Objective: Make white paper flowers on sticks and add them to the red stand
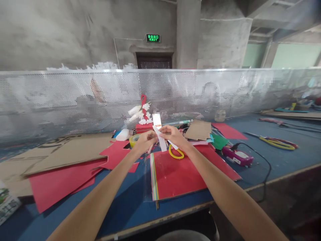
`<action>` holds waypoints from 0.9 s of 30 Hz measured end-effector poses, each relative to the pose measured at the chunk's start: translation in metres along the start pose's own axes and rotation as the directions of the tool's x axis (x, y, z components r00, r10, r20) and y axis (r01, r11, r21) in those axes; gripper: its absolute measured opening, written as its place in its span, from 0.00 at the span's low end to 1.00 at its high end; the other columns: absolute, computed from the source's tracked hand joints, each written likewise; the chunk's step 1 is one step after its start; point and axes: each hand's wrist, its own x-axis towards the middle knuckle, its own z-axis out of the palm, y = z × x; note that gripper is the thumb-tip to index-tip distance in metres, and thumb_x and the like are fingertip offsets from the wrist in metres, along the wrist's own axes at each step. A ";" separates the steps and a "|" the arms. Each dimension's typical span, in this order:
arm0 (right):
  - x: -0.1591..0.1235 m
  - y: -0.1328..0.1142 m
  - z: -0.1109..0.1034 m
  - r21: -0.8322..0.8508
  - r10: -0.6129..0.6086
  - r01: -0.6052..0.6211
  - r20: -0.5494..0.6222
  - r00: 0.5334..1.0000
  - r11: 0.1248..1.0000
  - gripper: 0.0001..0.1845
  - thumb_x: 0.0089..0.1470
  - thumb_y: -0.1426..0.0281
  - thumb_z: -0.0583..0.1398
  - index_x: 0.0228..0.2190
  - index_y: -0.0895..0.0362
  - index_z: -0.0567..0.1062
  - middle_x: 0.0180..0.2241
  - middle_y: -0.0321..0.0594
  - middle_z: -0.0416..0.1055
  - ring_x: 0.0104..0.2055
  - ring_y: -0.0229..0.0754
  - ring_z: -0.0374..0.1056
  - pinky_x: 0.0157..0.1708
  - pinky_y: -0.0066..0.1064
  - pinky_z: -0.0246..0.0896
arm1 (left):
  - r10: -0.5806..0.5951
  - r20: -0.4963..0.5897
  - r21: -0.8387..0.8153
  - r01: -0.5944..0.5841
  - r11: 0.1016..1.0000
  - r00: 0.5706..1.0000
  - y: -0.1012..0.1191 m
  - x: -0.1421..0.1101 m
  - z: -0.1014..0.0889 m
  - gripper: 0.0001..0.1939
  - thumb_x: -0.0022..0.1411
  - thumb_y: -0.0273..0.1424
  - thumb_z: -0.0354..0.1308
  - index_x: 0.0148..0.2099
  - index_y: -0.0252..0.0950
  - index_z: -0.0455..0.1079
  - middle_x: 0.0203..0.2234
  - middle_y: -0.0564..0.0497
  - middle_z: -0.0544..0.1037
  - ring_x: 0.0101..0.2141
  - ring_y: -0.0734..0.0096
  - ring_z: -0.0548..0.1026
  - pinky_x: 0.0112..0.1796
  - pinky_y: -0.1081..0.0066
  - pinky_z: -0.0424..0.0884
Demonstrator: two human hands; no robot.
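Note:
In the middle of the view, a folded white paper strip (162,142) is held up above the bench. My left hand (145,140) pinches at its left edge, fingers closed. From the other side, my right hand (173,135) grips the strip between thumb and fingers. Just under my right hand shows a yellow scissor handle (176,153); whether it hangs from the hand or lies on the red paper I cannot tell. Below both hands is a clear-sleeved pack of red paper (188,174) with coloured sheet edges along its left side.
Cardboard (72,150) and red sheets (62,180) cover the left. Yellow tape (134,140) and white artificial flowers (144,113) stand behind my left hand. To the right are a corded magenta device (237,156) and yellow-and-red-handled pliers or scissors (278,143). A perforated metal panel (175,90) borders the back.

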 end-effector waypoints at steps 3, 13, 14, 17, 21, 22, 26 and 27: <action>0.001 0.002 -0.001 -0.018 -0.035 0.034 -0.031 0.999 0.999 0.16 0.47 0.64 0.66 0.37 0.57 0.74 0.33 0.38 0.72 0.33 0.38 0.68 0.34 0.30 0.64 | -0.009 0.012 -0.047 0.010 0.999 1.000 -0.002 0.000 -0.001 0.10 0.59 0.38 0.57 0.35 0.35 0.69 0.25 0.52 0.77 0.21 0.72 0.73 0.24 0.74 0.65; 0.003 0.006 0.000 -0.016 -0.025 0.026 0.009 1.000 1.000 0.14 0.47 0.63 0.66 0.35 0.57 0.75 0.34 0.39 0.73 0.33 0.39 0.68 0.34 0.30 0.64 | -0.017 0.014 -0.040 0.018 0.999 1.000 -0.005 0.001 -0.001 0.12 0.58 0.39 0.58 0.31 0.35 0.66 0.21 0.53 0.74 0.19 0.74 0.71 0.22 0.76 0.63; 0.003 0.006 0.000 -0.014 -0.018 0.018 0.010 1.000 1.000 0.14 0.46 0.63 0.66 0.35 0.57 0.75 0.34 0.39 0.73 0.32 0.38 0.68 0.34 0.30 0.64 | -0.020 0.009 -0.037 0.021 0.999 1.000 -0.007 0.001 0.000 0.11 0.58 0.39 0.58 0.31 0.35 0.66 0.20 0.54 0.74 0.19 0.74 0.71 0.21 0.76 0.63; 0.002 0.004 0.000 -0.012 0.002 -0.002 0.010 1.000 1.000 0.15 0.45 0.62 0.67 0.33 0.58 0.74 0.32 0.38 0.72 0.30 0.37 0.67 0.33 0.30 0.63 | -0.020 -0.002 -0.016 0.020 1.000 1.000 -0.009 0.002 -0.001 0.11 0.59 0.38 0.57 0.33 0.36 0.67 0.18 0.55 0.72 0.19 0.73 0.72 0.22 0.76 0.64; 0.001 0.002 0.001 0.001 0.011 -0.011 0.015 1.000 1.000 0.15 0.45 0.60 0.66 0.31 0.58 0.73 0.29 0.37 0.70 0.28 0.36 0.65 0.31 0.29 0.62 | -0.022 0.010 0.010 0.022 1.000 1.000 -0.007 0.001 -0.002 0.11 0.59 0.39 0.57 0.33 0.36 0.68 0.16 0.55 0.71 0.20 0.71 0.72 0.23 0.74 0.66; 0.001 0.002 0.001 -0.002 0.009 -0.009 0.016 1.000 1.000 0.15 0.45 0.60 0.66 0.30 0.58 0.73 0.29 0.36 0.70 0.28 0.36 0.65 0.31 0.29 0.62 | -0.025 0.013 0.015 0.025 1.000 1.000 -0.005 0.001 -0.002 0.11 0.59 0.40 0.57 0.33 0.36 0.67 0.16 0.55 0.71 0.20 0.71 0.72 0.23 0.74 0.66; 0.001 0.002 0.000 -0.023 -0.004 0.004 0.014 1.000 1.000 0.15 0.46 0.60 0.66 0.30 0.58 0.73 0.28 0.35 0.69 0.27 0.36 0.64 0.32 0.29 0.62 | -0.023 0.002 0.004 0.023 1.000 1.000 0.000 -0.001 -0.001 0.11 0.59 0.39 0.57 0.33 0.36 0.67 0.20 0.54 0.74 0.21 0.72 0.73 0.23 0.74 0.66; 0.001 0.002 0.000 -0.024 -0.003 0.003 0.015 1.000 1.000 0.15 0.46 0.60 0.66 0.30 0.58 0.73 0.28 0.35 0.69 0.27 0.35 0.64 0.32 0.29 0.61 | -0.017 0.001 -0.004 0.017 1.000 1.000 0.001 -0.001 -0.001 0.11 0.59 0.39 0.57 0.33 0.36 0.67 0.21 0.54 0.74 0.21 0.72 0.72 0.23 0.74 0.66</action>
